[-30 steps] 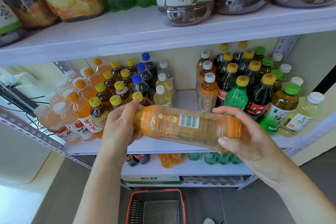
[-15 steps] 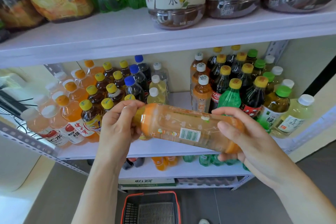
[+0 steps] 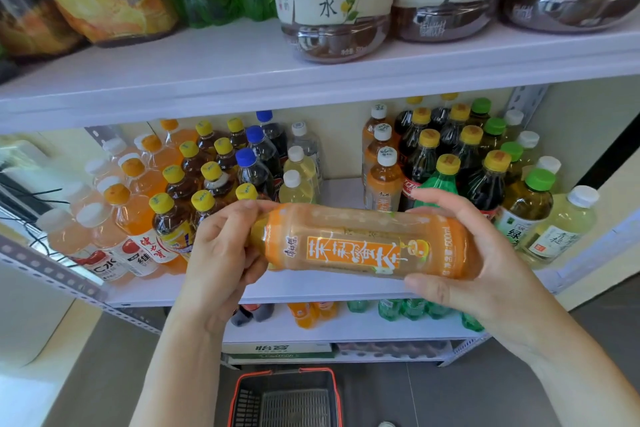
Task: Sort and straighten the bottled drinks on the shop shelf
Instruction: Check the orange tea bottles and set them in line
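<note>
An orange-labelled tea bottle [image 3: 363,243] lies sideways in front of the middle shelf [image 3: 329,288], held between both hands. My left hand [image 3: 221,253] grips its neck end, which hides the cap. My right hand [image 3: 474,253] is curled round its base end. The label faces me. Behind it stand matching orange tea bottles with white caps [image 3: 384,177], dark bottles with yellow caps [image 3: 446,149], green-capped tea bottles [image 3: 526,198] and pale bottles [image 3: 568,218]. A gap [image 3: 339,191] lies on the shelf behind the held bottle.
Left on the middle shelf stand orange, pink and dark drinks [image 3: 145,204] and blue-capped cola [image 3: 252,166]. Large bottles [image 3: 332,0] fill the top shelf. More bottles sit on the lower shelf [image 3: 346,326]. A red-rimmed basket [image 3: 284,399] rests on the floor below.
The bottle has been rolled between my hands: the barcode side turned away and the front label now faces me. Both hands kept their grip at the ends.
</note>
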Demonstrator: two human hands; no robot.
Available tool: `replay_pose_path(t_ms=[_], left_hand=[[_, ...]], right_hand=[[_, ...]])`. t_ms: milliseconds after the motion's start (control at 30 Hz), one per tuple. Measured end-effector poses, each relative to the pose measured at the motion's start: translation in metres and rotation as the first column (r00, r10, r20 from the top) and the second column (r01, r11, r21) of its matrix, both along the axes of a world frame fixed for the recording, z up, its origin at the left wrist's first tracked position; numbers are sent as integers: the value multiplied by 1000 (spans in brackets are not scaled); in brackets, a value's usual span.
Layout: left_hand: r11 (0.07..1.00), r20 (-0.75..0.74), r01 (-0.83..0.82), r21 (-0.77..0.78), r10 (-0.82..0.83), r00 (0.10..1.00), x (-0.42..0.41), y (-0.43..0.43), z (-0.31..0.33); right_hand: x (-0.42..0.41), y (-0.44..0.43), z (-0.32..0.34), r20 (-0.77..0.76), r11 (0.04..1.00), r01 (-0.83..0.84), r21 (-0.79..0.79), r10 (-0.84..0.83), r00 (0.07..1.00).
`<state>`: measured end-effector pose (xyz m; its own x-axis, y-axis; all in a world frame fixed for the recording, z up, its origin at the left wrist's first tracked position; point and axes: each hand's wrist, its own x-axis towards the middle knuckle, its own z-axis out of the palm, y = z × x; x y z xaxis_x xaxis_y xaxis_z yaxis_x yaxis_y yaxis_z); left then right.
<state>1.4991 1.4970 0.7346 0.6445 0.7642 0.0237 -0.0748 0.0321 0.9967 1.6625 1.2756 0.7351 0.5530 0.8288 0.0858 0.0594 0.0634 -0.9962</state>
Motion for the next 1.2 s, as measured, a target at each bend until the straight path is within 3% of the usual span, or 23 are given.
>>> replay_pose_path(t_ms=[133,300,367,500,667,800,1000,1200], left_hand=[[996,68,-23,89,17,998,4,-1,6],[994,32,-46,102,43,999,8,-3,10],[994,21,-63,85,61,998,10,-2,13],[993,-22,-113,22,113,993,18,0,16],[991,-172,-110,-79,96,980,19,3,14],[982,-34,-145,-125,142,989,20,-5,12],[985,108,-143,-100,154,982,20,-12,13],[981,147,-138,-136,158,976,18,-7,5]], right_hand=[[3,5,-1,-427,997,-82,-11,70,902],[-2,4,0,-506,976,-180,-124,94,857],[-6,4,-1,-428,980,-163,-111,101,898],[-12,7,-1,-80,995,-44,-95,36,996],[-17,2,2,229,997,61,-36,-51,972],[-15,1,3,292,998,60,-4,-56,955],[-9,0,1,141,999,13,-35,-8,990],[-12,-1,-10,-284,995,-48,90,72,956]])
